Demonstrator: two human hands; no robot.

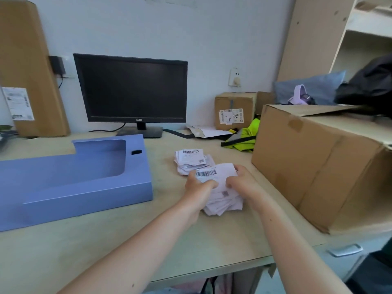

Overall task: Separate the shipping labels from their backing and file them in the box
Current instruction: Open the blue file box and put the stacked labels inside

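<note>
A white shipping label with a barcode (220, 175) is held above a messy near pile of labels (224, 203) on the desk. My left hand (198, 186) pinches its left edge with curled fingers. My right hand (241, 181) grips its right side, thumb on the sheet. A second pile of labels (191, 159) lies just behind, barcode side up. The blue file box (84, 187) lies open on its side to the left, and nothing shows inside it.
A large brown cardboard box (318, 164) stands close on the right. A black monitor (131, 90) is at the back, with a small labelled carton (233, 111) and a neon yellow garment (246, 136) behind the piles. The desk's front edge (212, 270) is near.
</note>
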